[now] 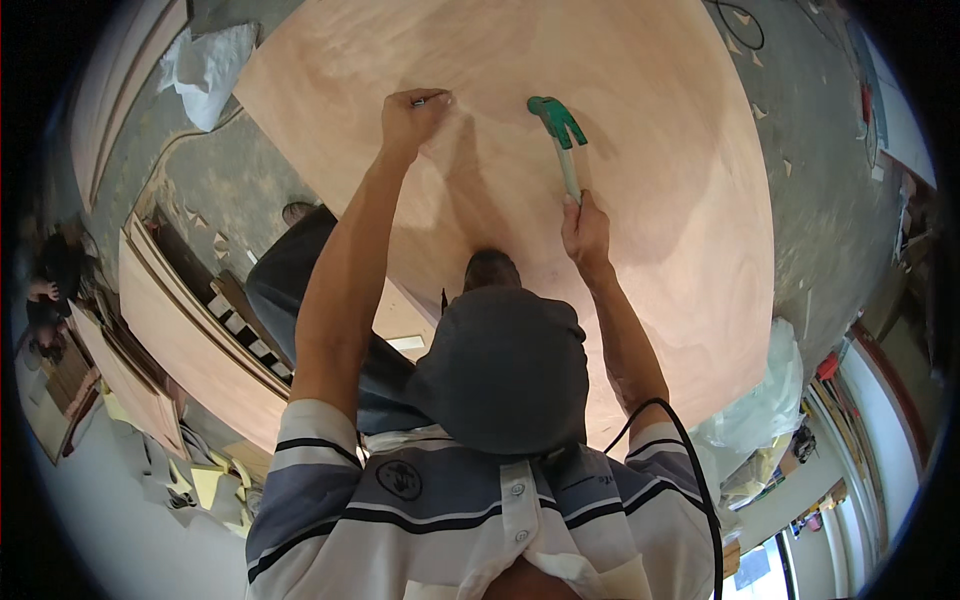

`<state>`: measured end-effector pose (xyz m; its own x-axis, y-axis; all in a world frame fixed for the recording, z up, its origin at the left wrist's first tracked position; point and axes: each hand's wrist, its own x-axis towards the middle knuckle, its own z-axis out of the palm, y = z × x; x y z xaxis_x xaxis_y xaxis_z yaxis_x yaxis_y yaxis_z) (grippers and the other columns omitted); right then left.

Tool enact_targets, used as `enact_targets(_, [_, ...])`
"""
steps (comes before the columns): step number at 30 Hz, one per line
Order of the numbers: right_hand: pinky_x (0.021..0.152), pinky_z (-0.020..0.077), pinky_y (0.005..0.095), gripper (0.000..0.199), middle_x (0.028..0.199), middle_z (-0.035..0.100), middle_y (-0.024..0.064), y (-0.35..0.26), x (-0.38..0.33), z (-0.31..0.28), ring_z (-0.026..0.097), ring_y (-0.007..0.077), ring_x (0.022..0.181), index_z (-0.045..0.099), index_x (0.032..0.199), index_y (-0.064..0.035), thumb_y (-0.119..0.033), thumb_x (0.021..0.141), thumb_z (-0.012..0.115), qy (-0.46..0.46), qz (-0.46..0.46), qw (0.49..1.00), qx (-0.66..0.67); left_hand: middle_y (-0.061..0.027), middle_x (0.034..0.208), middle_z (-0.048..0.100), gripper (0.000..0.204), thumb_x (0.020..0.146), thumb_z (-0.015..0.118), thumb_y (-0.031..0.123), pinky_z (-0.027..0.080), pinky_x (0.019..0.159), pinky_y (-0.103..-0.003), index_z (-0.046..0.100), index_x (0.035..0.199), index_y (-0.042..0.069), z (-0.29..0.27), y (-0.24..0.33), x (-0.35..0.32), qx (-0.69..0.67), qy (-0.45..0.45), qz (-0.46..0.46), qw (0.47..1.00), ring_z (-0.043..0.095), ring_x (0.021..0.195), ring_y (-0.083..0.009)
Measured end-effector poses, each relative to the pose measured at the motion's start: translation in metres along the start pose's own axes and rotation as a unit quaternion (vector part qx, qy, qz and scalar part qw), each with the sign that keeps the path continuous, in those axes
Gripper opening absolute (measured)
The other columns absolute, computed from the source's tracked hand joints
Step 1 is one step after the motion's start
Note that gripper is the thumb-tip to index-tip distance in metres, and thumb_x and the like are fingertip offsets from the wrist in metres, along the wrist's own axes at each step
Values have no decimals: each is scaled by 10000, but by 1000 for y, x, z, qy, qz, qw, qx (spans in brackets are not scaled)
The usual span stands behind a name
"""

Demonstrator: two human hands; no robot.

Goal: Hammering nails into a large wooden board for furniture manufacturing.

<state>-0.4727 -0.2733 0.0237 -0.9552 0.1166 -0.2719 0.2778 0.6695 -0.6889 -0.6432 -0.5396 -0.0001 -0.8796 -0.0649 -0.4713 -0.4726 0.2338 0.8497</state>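
I had the big board (pixel 680 190) ahead of the wearer, running beneath the 2 forearms. Over its far part I saw the left hand (pixel 411 118), a small item (pixel 421 102) in its fingers, and to the right of it, well apart, the hammer (pixel 558 128). The right hand (pixel 588 232) was around the handle, nearer the wearer than the hammer's head. I found the left leg (pixel 290 265) left of the left forearm, with stacked boards (pixel 185 345) farther left. Beyond the board's far left edge lay a plastic bag (pixel 207 72). On my right, scraps (pixel 759 112) lay on the floor (pixel 835 225), and plastic sheeting (pixel 768 385) sat just beside the board's near right side.
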Motion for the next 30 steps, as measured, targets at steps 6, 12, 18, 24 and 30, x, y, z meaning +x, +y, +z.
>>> enact_targets(6, [505, 420, 461, 243, 601, 536, 226, -8, 3, -3, 563, 421, 583, 488, 849, 10, -221, 920, 465, -2, 7, 1000, -10, -50, 635, 644, 210, 703, 716, 182, 442, 521, -260, 718, 826, 11, 8, -6, -1, -85, 73, -20, 993, 550, 556, -101])
enact_targets(12, [489, 387, 381, 316, 585, 486, 161, -32, 11, -11, 481, 289, 519, 480, 822, 11, -273, 950, 429, -33, 28, 999, 15, -20, 657, 616, 186, 799, 674, 178, 380, 456, -200, 705, 819, -4, 5, -1, -15, -62, 144, 60, 986, 503, 553, -52])
enact_targets(18, [466, 332, 278, 390, 572, 409, 13, -122, 25, -36, 373, 93, 514, 445, 747, -13, -329, 971, 397, -78, -22, 988, 133, 14, 599, 490, 145, 826, 619, 225, 283, 396, -221, 603, 804, 83, -66, -2, -63, -401, 148, -169, 888, 392, 462, -76])
enact_targets(24, [506, 384, 394, 353, 571, 477, 202, -86, 41, 14, 471, 304, 490, 493, 796, 22, -288, 951, 426, -37, -103, 994, 18, -40, 725, 496, 212, 868, 438, 192, 301, 413, -211, 519, 925, 4, -160, -16, -123, -617, 14, -115, 778, 415, 541, -115])
enact_targets(30, [561, 411, 397, 370, 635, 529, 211, -130, 68, -22, 512, 315, 572, 529, 770, 8, -309, 939, 442, -17, -133, 991, 19, -45, 750, 491, 184, 933, 439, 144, 329, 418, -212, 506, 992, -17, -182, -17, -167, -660, 73, -77, 744, 411, 544, -106])
